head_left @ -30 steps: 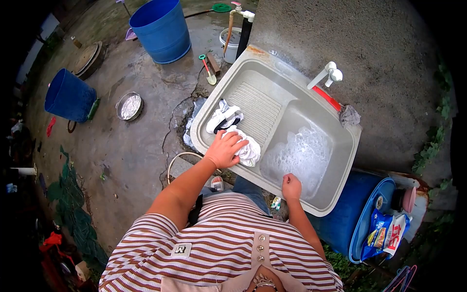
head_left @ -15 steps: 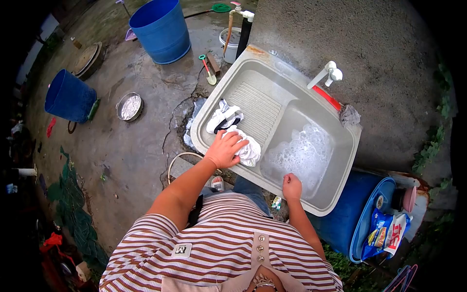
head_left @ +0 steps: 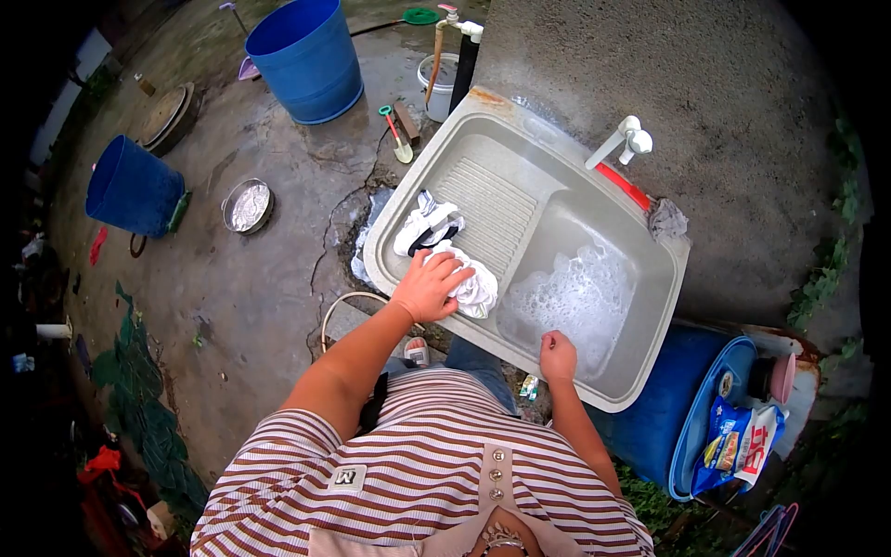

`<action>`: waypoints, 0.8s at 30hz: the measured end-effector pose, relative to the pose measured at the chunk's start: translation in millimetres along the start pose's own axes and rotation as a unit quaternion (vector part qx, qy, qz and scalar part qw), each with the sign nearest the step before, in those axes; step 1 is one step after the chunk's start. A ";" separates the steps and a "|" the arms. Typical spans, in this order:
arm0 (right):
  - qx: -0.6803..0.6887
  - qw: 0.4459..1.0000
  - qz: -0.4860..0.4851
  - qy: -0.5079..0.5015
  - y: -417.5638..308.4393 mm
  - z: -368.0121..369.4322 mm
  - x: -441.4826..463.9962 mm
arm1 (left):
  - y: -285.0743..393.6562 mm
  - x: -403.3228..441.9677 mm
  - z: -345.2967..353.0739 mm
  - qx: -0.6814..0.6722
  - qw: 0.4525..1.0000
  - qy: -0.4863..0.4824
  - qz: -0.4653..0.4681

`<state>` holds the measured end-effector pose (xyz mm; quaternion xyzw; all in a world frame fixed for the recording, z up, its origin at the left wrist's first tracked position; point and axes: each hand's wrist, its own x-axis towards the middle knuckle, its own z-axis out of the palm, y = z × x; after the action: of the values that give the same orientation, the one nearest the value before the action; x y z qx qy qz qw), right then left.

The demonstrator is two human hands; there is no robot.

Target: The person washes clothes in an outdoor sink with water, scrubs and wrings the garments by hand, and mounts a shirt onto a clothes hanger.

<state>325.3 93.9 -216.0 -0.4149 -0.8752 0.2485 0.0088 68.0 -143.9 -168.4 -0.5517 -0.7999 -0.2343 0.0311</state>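
Note:
My left hand (head_left: 432, 286) rests on a bunched white cloth (head_left: 478, 290), its fingers curled over the fabric. Just behind it lies another white cloth with black parts (head_left: 429, 226), partly under my fingers' far side. Both sit at the left end of the sink (head_left: 383, 239), beside its ribbed washboard (head_left: 484, 206). My right hand (head_left: 558, 356) is closed in a loose fist above the sink's near edge; whether anything is inside it is hidden. In the right basin, close to that hand, is water with white suds (head_left: 580, 292).
A white tap (head_left: 616, 144) stands at the sink's back rim, with a grey rag (head_left: 667, 220) on the right corner. A blue barrel (head_left: 659, 395) carries a blue-and-white bag (head_left: 738, 444). Blue tubs (head_left: 311, 70), a metal basin (head_left: 249, 206) and a toy shovel (head_left: 396, 135) are on the ground.

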 end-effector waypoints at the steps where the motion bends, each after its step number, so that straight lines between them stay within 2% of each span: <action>1: 0.001 1.000 -0.004 0.001 0.9 0.5 0.1 | 0.2 0.0 0.0 0.000 1.000 0.002 0.001; 24: 0.002 1.000 -0.015 0.010 -2.3 -1.4 -2.3 | -0.4 -0.4 -0.3 -0.004 1.000 0.002 -0.001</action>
<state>325.5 91.5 -213.4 -0.4039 -0.8808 0.2462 0.0225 67.8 -144.4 -168.4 -0.5502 -0.7997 -0.2386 0.0298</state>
